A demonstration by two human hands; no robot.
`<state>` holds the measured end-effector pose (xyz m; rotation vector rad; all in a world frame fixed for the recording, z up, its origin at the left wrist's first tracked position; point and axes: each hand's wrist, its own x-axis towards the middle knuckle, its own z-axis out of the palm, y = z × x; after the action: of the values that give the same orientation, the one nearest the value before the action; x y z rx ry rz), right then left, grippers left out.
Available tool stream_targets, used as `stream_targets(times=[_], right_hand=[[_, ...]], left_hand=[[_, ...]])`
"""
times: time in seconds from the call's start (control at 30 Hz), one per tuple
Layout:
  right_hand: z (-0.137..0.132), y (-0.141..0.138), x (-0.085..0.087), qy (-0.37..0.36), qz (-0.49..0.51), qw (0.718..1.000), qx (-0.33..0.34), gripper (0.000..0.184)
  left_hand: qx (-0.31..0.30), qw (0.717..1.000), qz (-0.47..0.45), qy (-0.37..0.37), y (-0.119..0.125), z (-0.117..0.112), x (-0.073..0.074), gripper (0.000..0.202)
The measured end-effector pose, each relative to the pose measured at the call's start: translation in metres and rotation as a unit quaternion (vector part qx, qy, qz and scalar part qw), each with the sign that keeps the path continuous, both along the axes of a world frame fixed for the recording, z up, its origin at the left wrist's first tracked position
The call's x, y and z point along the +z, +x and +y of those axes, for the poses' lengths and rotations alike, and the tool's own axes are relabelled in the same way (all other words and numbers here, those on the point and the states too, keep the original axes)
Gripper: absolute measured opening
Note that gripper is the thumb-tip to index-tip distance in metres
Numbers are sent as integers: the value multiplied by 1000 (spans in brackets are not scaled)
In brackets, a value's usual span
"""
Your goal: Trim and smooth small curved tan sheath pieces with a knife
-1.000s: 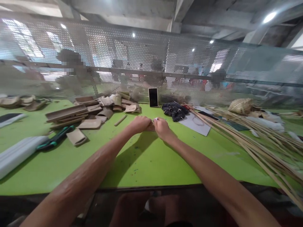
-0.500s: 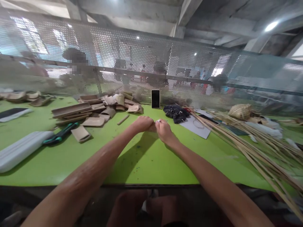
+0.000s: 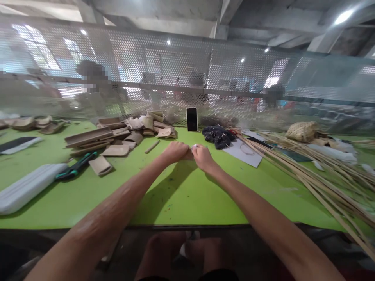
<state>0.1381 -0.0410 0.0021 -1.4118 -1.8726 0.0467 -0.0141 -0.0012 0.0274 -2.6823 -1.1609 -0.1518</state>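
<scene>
My left hand (image 3: pixel 175 151) is closed over a light brown piece of bamboo (image 3: pixel 189 155), which shows only in part beneath and between the hands. Beside it, my right hand (image 3: pixel 203 157) is closed too, with a bit of something white (image 3: pixel 193 146) poking out at its fingertips; what that is stays too small to tell. Both hands meet just above the green tabletop (image 3: pixel 187 199). To the left of them lies a short thin stick (image 3: pixel 152 146). Farther left is a heap of split bamboo pieces (image 3: pixel 117 136).
A phone (image 3: pixel 191 120) stands upright by the mesh screen (image 3: pixel 164 78). Dark cloth (image 3: pixel 217 137) and white paper (image 3: pixel 244 153) lie to the right, before long bamboo strips (image 3: pixel 307 179). At left are a green-black tool (image 3: pixel 76 166) and a white case (image 3: pixel 32 187). People show beyond the mesh.
The view has shifted slightly. Both hands stay together around the bamboo piece, with only a small movement at the right fingers.
</scene>
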Motion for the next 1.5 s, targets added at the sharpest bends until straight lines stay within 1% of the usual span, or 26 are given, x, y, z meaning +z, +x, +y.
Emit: stream_targets(times=[0.07,0.17,0.23,0.47,0.7,0.8,0.93,1.1,1.27,1.33,1.4,1.5], right_hand=[[2,1,0,-15,18,1000,-6,40],[9,2,1,-86,53,994,-31,47],[11,2,2,-120,59,990,-39,52],[4,3,2,-139,81,986,-52,49],[19,3,-2,-174,87,977,-89,43],[16,3,1,-167,81,979,-83,43],[9,2,7,-145,73,984,-72,46],[14,3,4,-170,66,981,-70,47],[14,3,2,-179,54,980,-72,47],[8,2,4,-150,38,986,-64,47],[1,1,5,-102,8,994,-43,44],[-9,0,5,-50,-35,998,-18,41]], left_hand=[[0,1000,1,1,1,-1,-1,43],[6,1000,-9,12,1,-5,-1,37],[12,1000,-8,14,0,-8,0,33],[8,1000,4,10,-1,-10,3,29],[7,999,-19,33,-1,-18,-4,27],[10,999,-13,33,-2,-19,-5,27],[10,999,-8,37,-2,-16,-2,28],[8,1000,5,12,-1,-14,1,28],[9,999,-10,30,-2,-15,-2,26],[9,1000,-4,27,-2,-13,-3,28],[9,1000,0,22,-2,-9,-3,33],[2,1000,4,20,-2,-4,-2,37]])
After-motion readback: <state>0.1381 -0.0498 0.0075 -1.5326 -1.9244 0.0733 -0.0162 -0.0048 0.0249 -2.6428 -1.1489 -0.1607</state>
